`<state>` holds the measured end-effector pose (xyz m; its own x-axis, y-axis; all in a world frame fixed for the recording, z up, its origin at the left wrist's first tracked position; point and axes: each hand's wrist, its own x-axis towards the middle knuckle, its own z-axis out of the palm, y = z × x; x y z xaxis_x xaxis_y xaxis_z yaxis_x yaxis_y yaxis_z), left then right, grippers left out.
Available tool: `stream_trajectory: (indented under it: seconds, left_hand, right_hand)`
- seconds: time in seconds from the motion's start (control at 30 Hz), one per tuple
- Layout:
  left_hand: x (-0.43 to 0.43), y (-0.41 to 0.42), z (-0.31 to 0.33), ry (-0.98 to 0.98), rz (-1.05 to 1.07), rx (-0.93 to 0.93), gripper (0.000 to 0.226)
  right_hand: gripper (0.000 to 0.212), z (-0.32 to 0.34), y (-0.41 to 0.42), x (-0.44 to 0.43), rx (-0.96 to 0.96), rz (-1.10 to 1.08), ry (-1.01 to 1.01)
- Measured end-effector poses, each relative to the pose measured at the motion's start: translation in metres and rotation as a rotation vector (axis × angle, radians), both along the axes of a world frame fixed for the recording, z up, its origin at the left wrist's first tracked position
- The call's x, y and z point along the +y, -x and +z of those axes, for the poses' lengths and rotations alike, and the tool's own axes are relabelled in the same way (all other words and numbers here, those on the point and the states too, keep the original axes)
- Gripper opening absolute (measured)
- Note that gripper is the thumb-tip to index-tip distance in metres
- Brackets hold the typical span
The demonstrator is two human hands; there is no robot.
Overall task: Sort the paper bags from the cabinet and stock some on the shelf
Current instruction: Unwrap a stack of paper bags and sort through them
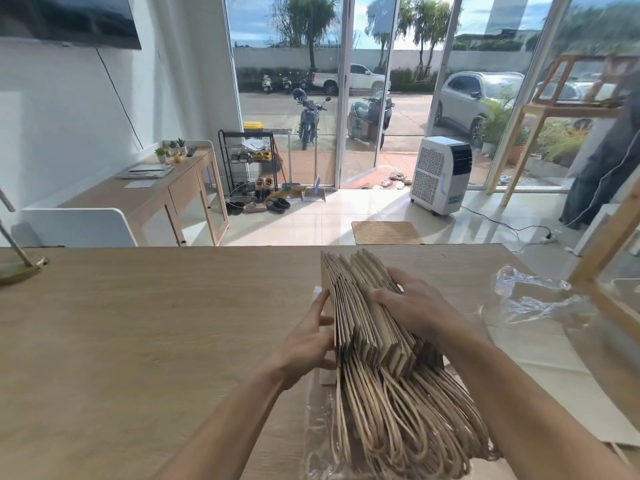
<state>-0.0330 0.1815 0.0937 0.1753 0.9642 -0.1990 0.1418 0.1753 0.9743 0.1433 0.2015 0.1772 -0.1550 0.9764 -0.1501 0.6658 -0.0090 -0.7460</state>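
A thick stack of flat brown paper bags [360, 306] stands on edge on the wooden table [156, 323], fanned and leaning right, with its twisted paper handles [398, 420] trailing toward me. My left hand [311, 337] presses flat against the stack's left face, fingers extended. My right hand [408, 303] lies over the top right of the stack, fingers curled into the bags and spreading them. Clear plastic wrap [318, 427] lies under the handles.
A crumpled clear plastic bag [533, 299] lies on the table at right, beside a wooden frame [602, 265]. A brass lamp base [20, 268] sits at the table's far left. Beyond are a low cabinet [173, 195], shoe rack [249, 168], portable cooler [440, 174] and glass doors.
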Motion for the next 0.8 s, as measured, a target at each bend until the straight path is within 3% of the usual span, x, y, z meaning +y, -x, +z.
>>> stream_trajectory:
  seconds: [0.27,0.47,0.63,0.8]
  left_hand:
    - [0.004,0.0,0.004,0.02,0.022,-0.097,0.056]
    - [0.007,0.0,0.003,0.011,0.001,-0.132,0.035]
    - [0.007,0.002,0.005,0.016,-0.027,-0.126,0.031]
    - [0.009,0.013,0.001,-0.002,-0.042,-0.019,0.058]
  right_hand:
    - [0.058,-0.007,-0.007,0.007,0.078,-0.036,0.028]
    - [0.032,-0.007,-0.009,0.01,0.115,-0.045,0.021]
    - [0.032,-0.003,-0.012,0.013,0.155,0.019,0.063]
    - [0.034,-0.002,-0.018,0.021,0.14,0.083,0.131]
